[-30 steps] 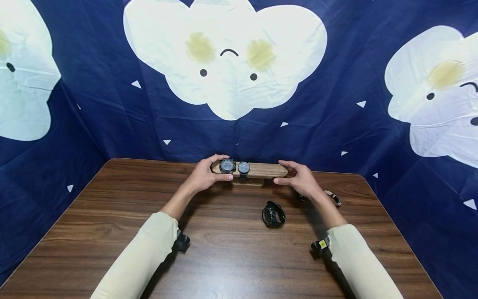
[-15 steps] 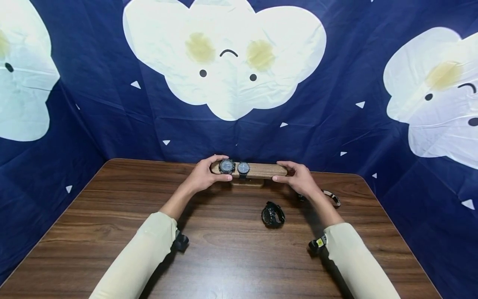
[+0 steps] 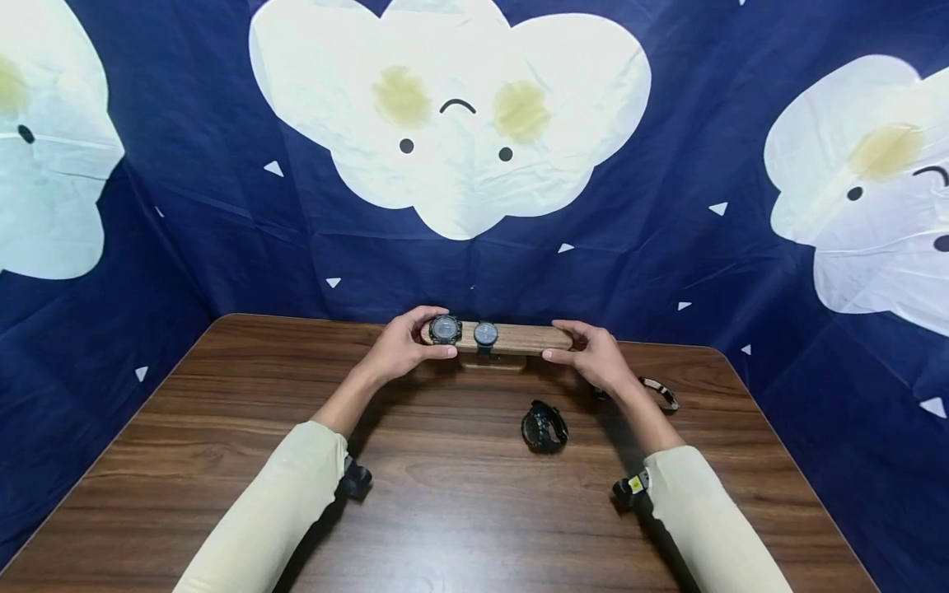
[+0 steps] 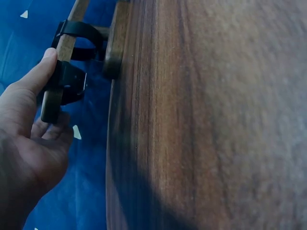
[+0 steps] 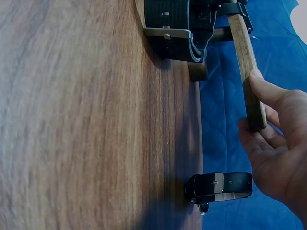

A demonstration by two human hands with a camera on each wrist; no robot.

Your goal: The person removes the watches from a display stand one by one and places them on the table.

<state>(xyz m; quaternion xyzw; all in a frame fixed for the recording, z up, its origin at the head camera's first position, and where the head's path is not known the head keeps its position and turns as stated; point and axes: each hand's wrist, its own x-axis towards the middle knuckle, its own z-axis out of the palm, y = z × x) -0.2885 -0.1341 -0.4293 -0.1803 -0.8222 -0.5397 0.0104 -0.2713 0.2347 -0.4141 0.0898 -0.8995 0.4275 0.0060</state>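
Observation:
A wooden watch stand (image 3: 522, 338) sits at the table's far edge, with two dark watches (image 3: 446, 329) (image 3: 485, 333) strapped round its bar. My left hand (image 3: 412, 342) grips the bar's left end, fingers over the top and the thumb under the left watch. In the left wrist view the thumb of that hand (image 4: 29, 143) presses on the watch's black strap (image 4: 69, 81) against the bar (image 4: 52, 103). My right hand (image 3: 589, 352) holds the bar's right end. The right wrist view shows this hand (image 5: 278, 153) curled round the bar's tip (image 5: 249, 72).
A black watch (image 3: 544, 427) lies on the wooden table (image 3: 445, 494) in front of the stand, seen also as the black watch (image 5: 182, 28). A light-strapped watch (image 3: 660, 393) lies by my right wrist. Blue cloud-print cloth (image 3: 222, 206) hangs behind and beside the table.
The left watch has slid slightly left along the bar, away from the second watch. Both hands keep their hold on the bar's ends.

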